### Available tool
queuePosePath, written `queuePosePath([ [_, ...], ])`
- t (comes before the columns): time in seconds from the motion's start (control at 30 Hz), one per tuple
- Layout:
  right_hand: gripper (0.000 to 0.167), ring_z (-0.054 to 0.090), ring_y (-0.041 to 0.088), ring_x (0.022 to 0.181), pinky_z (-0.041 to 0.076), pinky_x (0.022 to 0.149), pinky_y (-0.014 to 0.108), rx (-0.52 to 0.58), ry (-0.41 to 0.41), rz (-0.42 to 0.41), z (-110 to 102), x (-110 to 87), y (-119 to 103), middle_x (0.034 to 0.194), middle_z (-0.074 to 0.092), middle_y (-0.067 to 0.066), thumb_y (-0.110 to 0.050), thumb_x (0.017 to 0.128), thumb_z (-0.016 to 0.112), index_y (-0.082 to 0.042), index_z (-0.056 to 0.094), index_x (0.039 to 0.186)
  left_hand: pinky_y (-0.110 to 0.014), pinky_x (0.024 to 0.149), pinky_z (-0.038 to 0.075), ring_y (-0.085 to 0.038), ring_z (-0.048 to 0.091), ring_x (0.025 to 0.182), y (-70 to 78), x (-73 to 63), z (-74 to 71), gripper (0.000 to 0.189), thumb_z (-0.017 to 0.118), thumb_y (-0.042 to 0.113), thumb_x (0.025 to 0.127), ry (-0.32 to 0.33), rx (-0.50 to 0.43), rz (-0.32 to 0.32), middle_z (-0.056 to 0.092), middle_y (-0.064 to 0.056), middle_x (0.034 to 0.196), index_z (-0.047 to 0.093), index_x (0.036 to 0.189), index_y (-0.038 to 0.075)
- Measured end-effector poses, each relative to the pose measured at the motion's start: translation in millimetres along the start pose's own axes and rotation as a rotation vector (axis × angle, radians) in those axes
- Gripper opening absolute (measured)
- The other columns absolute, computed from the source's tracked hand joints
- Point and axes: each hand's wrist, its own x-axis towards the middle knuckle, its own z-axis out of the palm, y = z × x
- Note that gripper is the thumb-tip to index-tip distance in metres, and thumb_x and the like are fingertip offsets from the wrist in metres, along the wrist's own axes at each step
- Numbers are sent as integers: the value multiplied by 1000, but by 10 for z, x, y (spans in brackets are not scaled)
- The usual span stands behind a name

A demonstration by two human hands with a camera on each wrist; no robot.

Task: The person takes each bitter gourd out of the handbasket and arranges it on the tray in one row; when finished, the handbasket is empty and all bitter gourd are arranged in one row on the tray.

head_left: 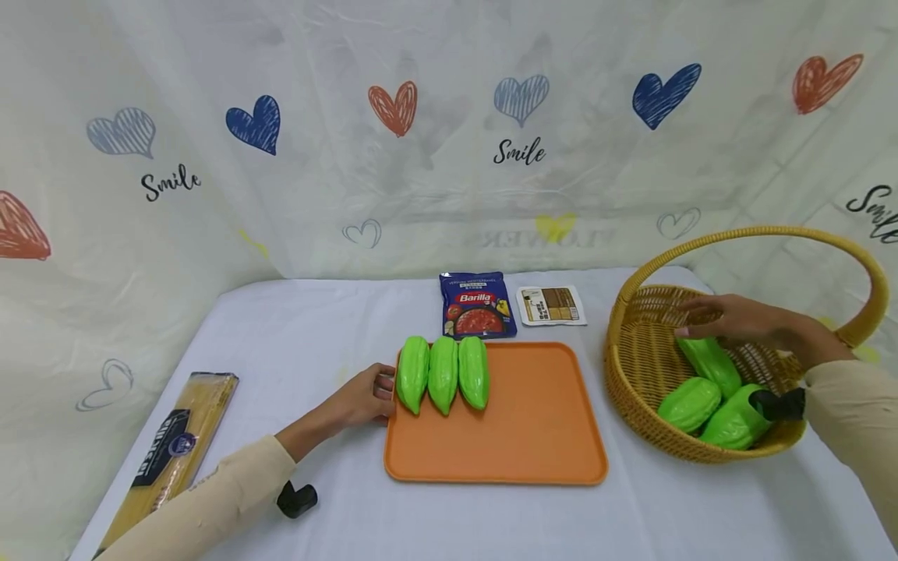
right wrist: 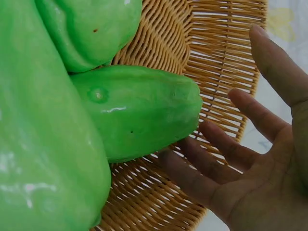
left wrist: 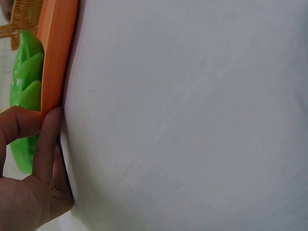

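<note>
Far left of the orange tray [head_left: 519,421], a spaghetti pack [head_left: 171,448] lies on the counter [head_left: 309,343]. The left hand [head_left: 361,397] is pressed vs. the tray's left rim, fingers curled on the edge. Three green gourds [head_left: 443,372] are lined up at the tray's left end, w/ a sauce pouch [head_left: 478,304] & small packet [head_left: 550,305] behind. Right of the tray, in the wicker basket [head_left: 634,366], three more gourds [head_left: 705,389] are seen; the right hand [head_left: 744,321] is spread open over the rear one [right wrist: 139,110], not yet gripped. Risk, as judged: the glossy skin could be lost from a loose grip, or the basket tipped by its handle being knocked.
</note>
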Motion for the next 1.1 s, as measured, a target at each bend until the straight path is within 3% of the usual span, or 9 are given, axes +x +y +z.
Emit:
queuePosePath([
  [0.17,77,33,64,132,52,92,61,-19,-13,6,3,39,42,149,31,43,-40,100,58,9,27,152,-34,73,64,-24,59,101,5,-13,9,70,69,-4,78,3,-1,5,54,-16,119,43,143,-3],
  [0.53,80,24,69,131,48,97,66,-31,-100,-9,29,62,94,146,24,49,-27,94,69,14,26,149,-35,73,64,-24,59,101,1,-11,1,70,70,-4,78,4,14,3,54,-16,119,43,142,-3],
  [0.73,77,42,62,123,57,89,51,-36,-113,6,22,65,99,139,35,47,-23,94,69,18,30,145,-35,73,63,-23,59,101,15,-5,5,70,70,-4,78,5,19,-3,54,-15,119,43,143,-2],
  [0.83,76,47,58,121,59,85,46,-62,-87,-4,9,71,85,137,39,46,-24,94,69,18,32,145,-34,73,63,-23,59,101,20,-8,6,70,70,-3,78,6,21,-9,54,-15,119,43,143,-2],
  [1.1,77,43,63,121,54,87,60,-115,74,4,-55,49,22,135,40,48,-36,95,67,10,35,148,-34,74,63,-24,59,102,22,-17,2,69,71,-3,79,-3,29,-9,54,-16,120,42,143,-2],
])
